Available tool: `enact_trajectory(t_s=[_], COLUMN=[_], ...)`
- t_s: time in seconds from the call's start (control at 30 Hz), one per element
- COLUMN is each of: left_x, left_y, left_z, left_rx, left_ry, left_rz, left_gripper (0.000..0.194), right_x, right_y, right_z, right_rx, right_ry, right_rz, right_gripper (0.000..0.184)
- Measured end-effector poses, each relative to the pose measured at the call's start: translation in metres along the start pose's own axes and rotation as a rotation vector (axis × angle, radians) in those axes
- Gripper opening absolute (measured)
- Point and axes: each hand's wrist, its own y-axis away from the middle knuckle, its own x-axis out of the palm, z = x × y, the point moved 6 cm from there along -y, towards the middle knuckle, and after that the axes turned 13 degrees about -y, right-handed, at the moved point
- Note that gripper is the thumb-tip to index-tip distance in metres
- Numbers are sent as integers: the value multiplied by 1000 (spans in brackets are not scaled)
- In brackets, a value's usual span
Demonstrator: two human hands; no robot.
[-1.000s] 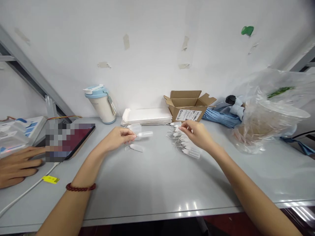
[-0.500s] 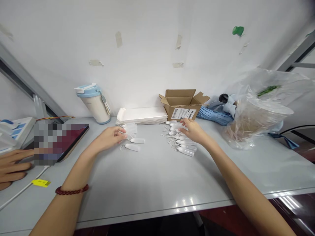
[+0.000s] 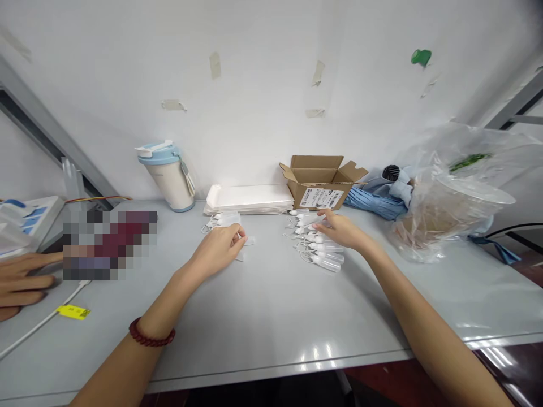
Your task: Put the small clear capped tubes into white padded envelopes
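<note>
From the head view, the left hand point(image 3: 218, 249) lies low on the smooth, faintly glossy grey table point(image 3: 263, 316), its fingers curled narrow over small translucent plastic bottles point(image 3: 244, 242) whose ends poke out at its 3 o'clock; whether it truly pinches one cannot be told. A dark red beaded bracelet point(image 3: 151, 338) rings that wrist. At the hand's 12 o'clock sits another small cloudy plastic piece point(image 3: 223, 219).

The right hand point(image 3: 341, 229) rests at the far edge of a loose heap of slim, frosted dropper bottles point(image 3: 320, 251) with thin looped tethers; thumb and forefinger are pinched narrow on one bottle tip.

At 12 o'clock of that heap stands an open corrugated cardboard box point(image 3: 320, 183) bearing a white label, beside a flat stack of white sheets point(image 3: 250, 199). Farther toward 10 o'clock is a rounded cream tumbler point(image 3: 168, 175) with a pale blue lid. At 3 o'clock, a crinkled clear plastic bag point(image 3: 458, 192) covers a bowl, next to a folded blue umbrella point(image 3: 373, 200). At 9 o'clock another person's hand point(image 3: 21, 280) lies flat.
</note>
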Motion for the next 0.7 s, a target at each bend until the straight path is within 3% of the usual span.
enact_trajectory(t_s=[0.4,0.5,0.6,0.7], left_x=[0,-1,-2,-3], left_y=[1,1,2,5], left_z=[-4,-7,-13,-23], left_rx=[5,1,2,8], left_ry=[-10,10,83,219], left_rz=[-17,-51,-70,-74], left_gripper=[20,21,24,28], right_x=[-23,-29,-23,-3], right_y=[5,9,14,20], right_z=[12,22,33,50], right_rx=[-60,-117,-152,-218], right_ry=[-107,-214,-314,-442], right_rz=[-88,-154,-200,-136], right_gripper=[17,22,29,32])
